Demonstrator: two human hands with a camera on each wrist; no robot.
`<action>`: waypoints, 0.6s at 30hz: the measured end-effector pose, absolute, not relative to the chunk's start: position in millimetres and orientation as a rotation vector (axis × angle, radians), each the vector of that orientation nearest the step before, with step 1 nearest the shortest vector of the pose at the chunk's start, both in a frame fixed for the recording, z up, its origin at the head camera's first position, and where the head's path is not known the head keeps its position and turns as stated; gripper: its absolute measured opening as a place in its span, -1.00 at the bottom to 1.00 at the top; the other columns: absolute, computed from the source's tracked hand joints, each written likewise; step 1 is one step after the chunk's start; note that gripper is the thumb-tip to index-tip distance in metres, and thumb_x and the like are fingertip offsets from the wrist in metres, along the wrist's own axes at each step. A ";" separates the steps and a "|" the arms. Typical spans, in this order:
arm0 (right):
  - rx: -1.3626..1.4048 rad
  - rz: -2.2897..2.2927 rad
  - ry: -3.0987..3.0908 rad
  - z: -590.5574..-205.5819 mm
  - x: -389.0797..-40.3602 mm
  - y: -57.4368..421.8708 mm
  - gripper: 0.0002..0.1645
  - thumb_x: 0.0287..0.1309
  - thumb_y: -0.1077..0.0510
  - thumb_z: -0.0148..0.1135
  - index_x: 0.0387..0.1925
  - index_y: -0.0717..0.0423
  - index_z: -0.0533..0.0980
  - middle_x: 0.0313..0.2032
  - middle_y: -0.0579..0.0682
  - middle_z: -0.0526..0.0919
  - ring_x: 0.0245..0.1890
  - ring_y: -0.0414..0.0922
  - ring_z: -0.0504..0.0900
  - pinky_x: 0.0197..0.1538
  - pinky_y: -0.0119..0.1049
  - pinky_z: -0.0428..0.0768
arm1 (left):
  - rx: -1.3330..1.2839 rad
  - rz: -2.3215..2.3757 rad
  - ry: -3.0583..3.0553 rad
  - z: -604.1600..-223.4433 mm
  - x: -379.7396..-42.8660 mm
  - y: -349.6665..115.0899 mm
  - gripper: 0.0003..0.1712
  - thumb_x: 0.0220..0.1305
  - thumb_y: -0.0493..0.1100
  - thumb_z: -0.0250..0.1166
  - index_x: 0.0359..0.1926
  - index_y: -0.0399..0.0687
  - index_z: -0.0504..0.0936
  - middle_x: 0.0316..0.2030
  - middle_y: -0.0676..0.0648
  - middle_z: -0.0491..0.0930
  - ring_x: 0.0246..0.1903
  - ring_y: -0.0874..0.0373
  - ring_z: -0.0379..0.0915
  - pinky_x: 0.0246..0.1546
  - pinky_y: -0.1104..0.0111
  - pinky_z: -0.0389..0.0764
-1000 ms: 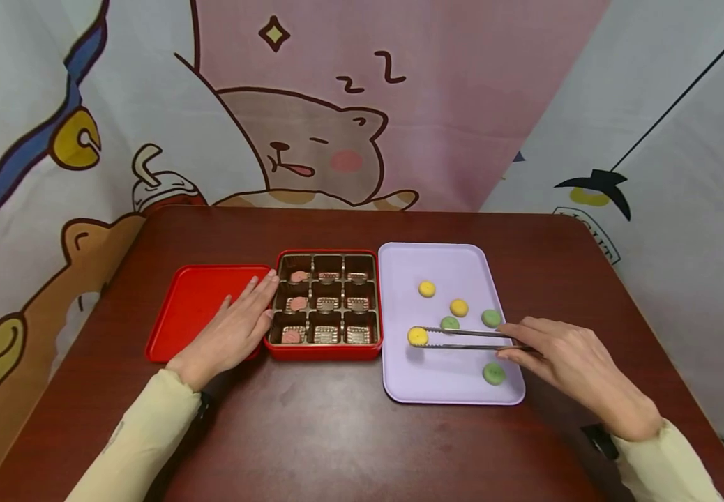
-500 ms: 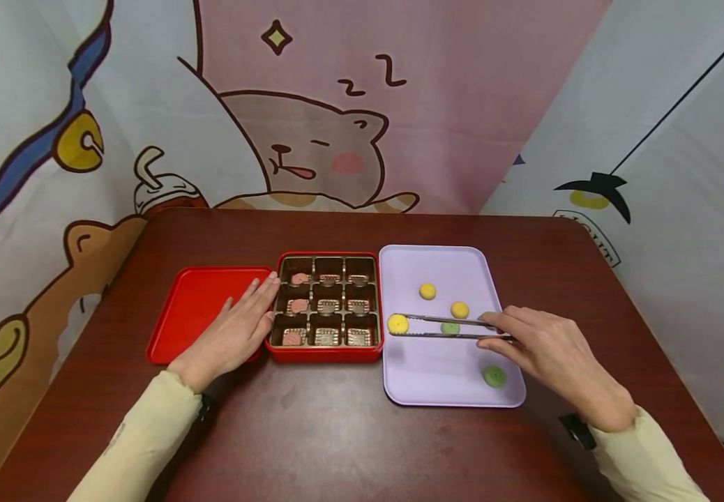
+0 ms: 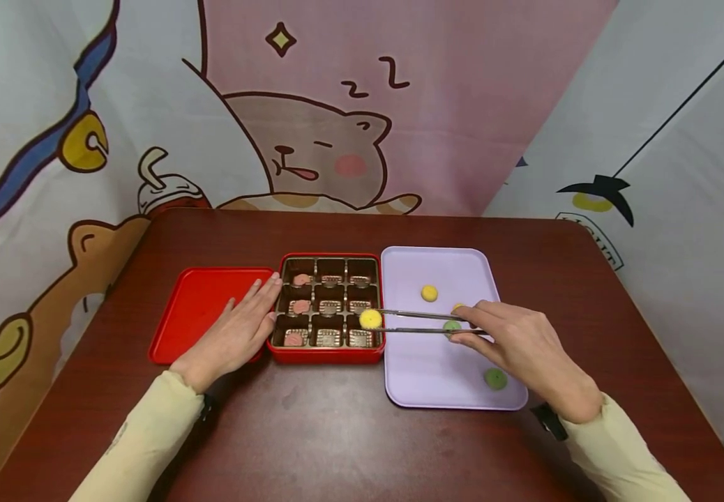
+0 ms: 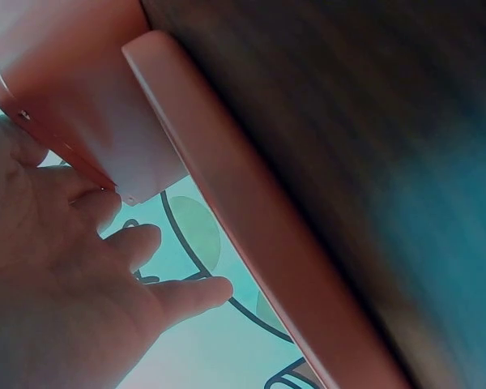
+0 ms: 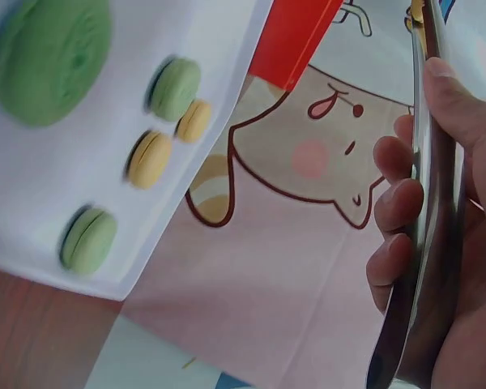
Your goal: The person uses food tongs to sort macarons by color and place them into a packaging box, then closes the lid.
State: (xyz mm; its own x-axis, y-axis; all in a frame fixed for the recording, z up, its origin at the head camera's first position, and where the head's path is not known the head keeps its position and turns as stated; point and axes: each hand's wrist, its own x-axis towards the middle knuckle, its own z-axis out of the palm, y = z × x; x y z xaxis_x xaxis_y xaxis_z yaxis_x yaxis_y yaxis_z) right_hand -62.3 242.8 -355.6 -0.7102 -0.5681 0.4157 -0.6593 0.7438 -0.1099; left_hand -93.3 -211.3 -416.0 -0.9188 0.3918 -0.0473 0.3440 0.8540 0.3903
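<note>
Over the brown surface [image 3: 337, 432], the right hand [image 3: 519, 345] pinches tongs [image 3: 418, 314], seemingly mid-loading: the yellow macaron [image 3: 371, 319] likely needs lowering into the box [image 3: 327, 356] the spread left hand [image 3: 234, 328] touches.

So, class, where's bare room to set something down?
Free: the table between the sleeves, in front of the red box and lilac tray; the tray left of its frontmost green macaron. Crowded: the tray's right middle, under tongs and right hand.

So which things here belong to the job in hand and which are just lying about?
In the job, it seems:
tongs in the right hand
yellow macaron they grip
red box with pink macarons
other macarons on lilac tray

Not in use, apparently:
red lid
patterned backdrop
</note>
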 end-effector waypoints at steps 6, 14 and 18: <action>0.991 0.362 -2.536 -357.0 -67.4 228.9 -0.36 0.40 -0.45 -0.01 -0.09 -0.09 0.71 -0.46 -0.35 0.54 -0.58 -0.38 0.35 -0.59 -0.43 0.39 | 0.589 0.582 2.910 -415.9 -92.9 -211.3 -0.25 0.63 0.01 -0.07 0.68 -0.03 -0.07 0.65 -0.07 -0.12 0.61 -0.19 -0.20 0.42 -0.39 -0.01; 1.024 0.371 -2.507 -362.5 -71.6 210.9 -0.34 0.42 -0.45 -0.04 -0.11 -0.07 0.71 -0.48 -0.31 0.56 -0.57 -0.33 0.46 -0.61 -0.36 0.46 | 0.599 0.587 2.917 -415.9 -92.5 -210.8 -0.26 0.63 0.00 -0.08 0.67 -0.03 -0.06 0.65 -0.08 -0.11 0.60 -0.18 -0.18 0.42 -0.38 0.00; 1.026 0.361 -2.532 -363.5 -73.1 203.3 -0.38 0.39 -0.45 0.01 -0.09 -0.10 0.69 -0.43 -0.29 0.61 -0.52 -0.30 0.54 -0.54 -0.29 0.52 | 0.601 0.584 2.924 -416.3 -92.0 -211.4 -0.26 0.63 0.00 -0.08 0.67 -0.03 -0.06 0.65 -0.08 -0.11 0.60 -0.19 -0.18 0.42 -0.38 0.01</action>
